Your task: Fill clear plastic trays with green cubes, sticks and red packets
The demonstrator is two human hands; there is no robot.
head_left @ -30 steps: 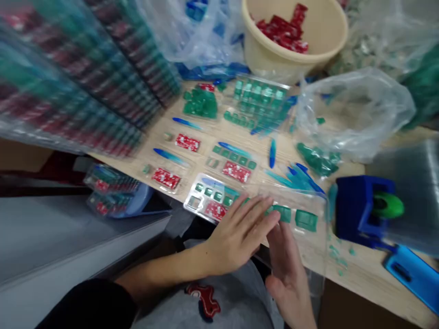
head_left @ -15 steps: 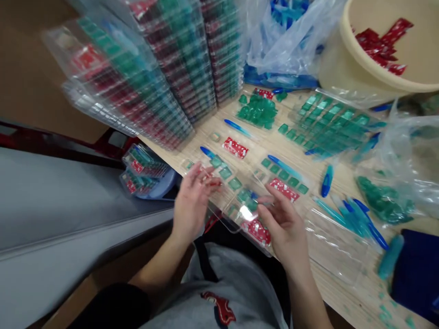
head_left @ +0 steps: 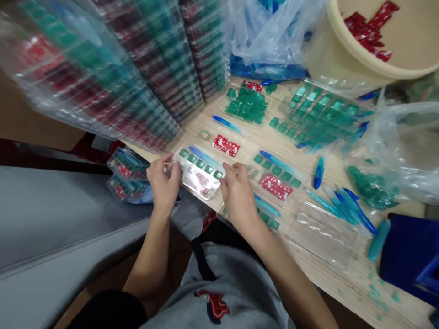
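Observation:
At the near edge of the table lies a clear plastic case (head_left: 208, 192) with a row of green squares (head_left: 200, 163), a blue pen-like tool (head_left: 202, 154) and a red patterned packet (head_left: 201, 179) dulled by glare. My left hand (head_left: 163, 183) pinches its left end between thumb and fingers. At the opposite end, my right hand (head_left: 240, 192) has its thumb and curled fingers on the case's right edge; part of this grip is hidden. Beneath my right forearm, another filled tray (head_left: 267, 218) is partly covered. A similar tray with a red packet (head_left: 276, 186) lies just beyond.
Tall stacks of filled cases (head_left: 147, 77) rise at the left. Loose green pieces (head_left: 247, 105), a red packet (head_left: 226, 145) and a blue tool (head_left: 224, 122) lie behind. A cream bucket (head_left: 318, 55), plastic bag (head_left: 404, 151), clear tray (head_left: 324, 233) and navy object (head_left: 408, 256) stand rightward.
Both hands have moved left with the clear plastic piece, which now lies over the left set of green squares. The tray at the front edge is more exposed. The view has shifted slightly.

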